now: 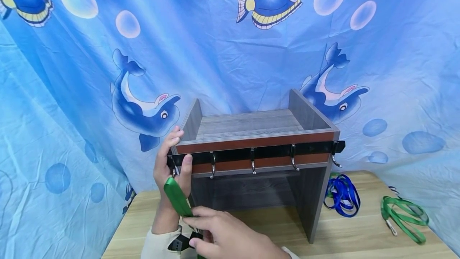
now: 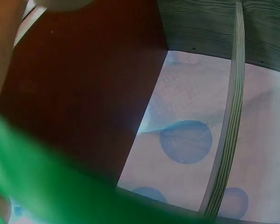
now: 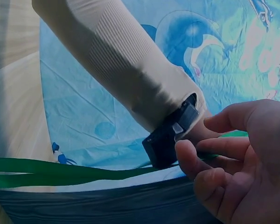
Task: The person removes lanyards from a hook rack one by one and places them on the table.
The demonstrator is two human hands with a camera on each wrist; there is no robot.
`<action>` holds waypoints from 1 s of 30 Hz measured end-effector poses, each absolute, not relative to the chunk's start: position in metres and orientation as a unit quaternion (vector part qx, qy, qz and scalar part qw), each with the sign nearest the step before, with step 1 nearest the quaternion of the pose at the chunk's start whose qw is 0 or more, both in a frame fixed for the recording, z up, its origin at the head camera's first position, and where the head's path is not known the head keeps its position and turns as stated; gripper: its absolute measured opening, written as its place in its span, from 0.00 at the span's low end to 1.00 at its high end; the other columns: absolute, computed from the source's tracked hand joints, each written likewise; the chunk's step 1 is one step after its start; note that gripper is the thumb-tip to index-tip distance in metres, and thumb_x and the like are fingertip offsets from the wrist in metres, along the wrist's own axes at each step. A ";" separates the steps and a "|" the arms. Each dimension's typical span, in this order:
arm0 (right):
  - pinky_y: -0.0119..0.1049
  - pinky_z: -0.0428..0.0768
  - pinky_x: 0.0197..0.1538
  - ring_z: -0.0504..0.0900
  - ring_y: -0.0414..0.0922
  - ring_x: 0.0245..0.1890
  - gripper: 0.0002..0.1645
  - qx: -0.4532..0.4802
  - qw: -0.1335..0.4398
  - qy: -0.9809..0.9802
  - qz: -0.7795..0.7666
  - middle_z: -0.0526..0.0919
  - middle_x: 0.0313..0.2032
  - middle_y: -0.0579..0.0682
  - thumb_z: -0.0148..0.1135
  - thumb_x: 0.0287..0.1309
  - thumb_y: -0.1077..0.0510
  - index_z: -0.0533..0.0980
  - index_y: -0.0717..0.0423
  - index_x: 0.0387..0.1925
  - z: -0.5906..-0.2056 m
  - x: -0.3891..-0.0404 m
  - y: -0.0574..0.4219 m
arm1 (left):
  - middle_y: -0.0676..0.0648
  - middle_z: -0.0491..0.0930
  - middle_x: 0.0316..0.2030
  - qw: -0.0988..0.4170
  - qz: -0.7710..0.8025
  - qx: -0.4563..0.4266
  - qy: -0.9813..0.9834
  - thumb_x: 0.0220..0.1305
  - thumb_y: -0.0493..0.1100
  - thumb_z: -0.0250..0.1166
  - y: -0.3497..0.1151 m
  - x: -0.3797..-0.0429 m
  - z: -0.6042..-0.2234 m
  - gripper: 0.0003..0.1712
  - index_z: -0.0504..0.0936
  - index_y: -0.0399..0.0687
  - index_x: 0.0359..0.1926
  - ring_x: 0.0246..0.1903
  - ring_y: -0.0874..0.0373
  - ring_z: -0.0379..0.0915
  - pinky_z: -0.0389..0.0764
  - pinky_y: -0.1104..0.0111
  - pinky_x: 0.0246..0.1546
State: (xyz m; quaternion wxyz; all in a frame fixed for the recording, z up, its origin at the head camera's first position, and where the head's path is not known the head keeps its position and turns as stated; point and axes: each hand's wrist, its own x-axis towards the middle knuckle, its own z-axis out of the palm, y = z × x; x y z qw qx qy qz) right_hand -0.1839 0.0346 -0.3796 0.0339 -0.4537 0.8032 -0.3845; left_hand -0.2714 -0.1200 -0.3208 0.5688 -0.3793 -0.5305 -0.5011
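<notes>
My left hand (image 1: 169, 167) grips the left front corner of a grey wooden shelf (image 1: 312, 203), its thumb on the black hook rail (image 1: 231, 155) and its fingers along the side panel. A green lanyard (image 1: 177, 199) runs down from just below the leftmost hook, in front of the left palm and wrist. It shows as a blurred green band (image 2: 60, 186) in the left wrist view. My right hand (image 1: 230, 231) is low in front of the shelf, fingertips right at the lanyard. In the right wrist view its fingers are loosely bent, and the green strap (image 3: 84, 175) passes behind them.
Metal hooks (image 1: 253, 161) line the rail's front. On the wooden table (image 1: 140, 211), a blue lanyard bundle (image 1: 343, 195) lies right of the shelf, with another green lanyard (image 1: 404, 217) farther right. A blue sea-print cloth (image 1: 215, 59) hangs behind.
</notes>
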 end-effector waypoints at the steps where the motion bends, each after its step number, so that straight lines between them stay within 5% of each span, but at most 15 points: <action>1: 0.17 0.80 0.41 0.76 0.20 0.35 0.26 -0.448 0.035 0.803 -0.390 0.77 0.69 0.45 0.54 0.80 0.52 0.73 0.51 0.74 -0.379 -0.184 0.036 | 0.43 0.85 0.61 0.570 -0.500 -0.379 -0.531 0.69 0.41 0.65 -0.120 -0.271 -0.321 0.24 0.75 0.20 0.53 0.70 0.49 0.77 0.74 0.61 0.75; 9: 0.23 0.85 0.44 0.84 0.27 0.48 0.25 -0.373 0.043 0.768 -0.519 0.74 0.73 0.48 0.54 0.80 0.54 0.75 0.53 0.72 -0.376 -0.184 0.046 | 0.43 0.85 0.62 0.562 -0.504 -0.384 -0.531 0.69 0.39 0.66 -0.120 -0.269 -0.319 0.23 0.75 0.20 0.54 0.70 0.49 0.77 0.74 0.60 0.76; 15: 0.24 0.83 0.58 0.82 0.39 0.64 0.22 -0.358 0.016 0.727 -0.585 0.78 0.69 0.47 0.56 0.78 0.57 0.79 0.57 0.67 -0.373 -0.178 0.048 | 0.42 0.84 0.62 0.561 -0.503 -0.389 -0.531 0.71 0.40 0.65 -0.119 -0.266 -0.316 0.24 0.75 0.19 0.54 0.70 0.48 0.76 0.73 0.60 0.76; 30: 0.33 0.88 0.56 0.84 0.43 0.61 0.21 -0.428 -0.118 0.701 -0.558 0.83 0.65 0.57 0.57 0.74 0.66 0.80 0.61 0.65 -0.357 -0.155 0.058 | 0.36 0.84 0.60 0.573 -0.475 -0.384 -0.546 0.72 0.41 0.64 -0.124 -0.274 -0.322 0.24 0.75 0.21 0.55 0.71 0.46 0.76 0.74 0.60 0.76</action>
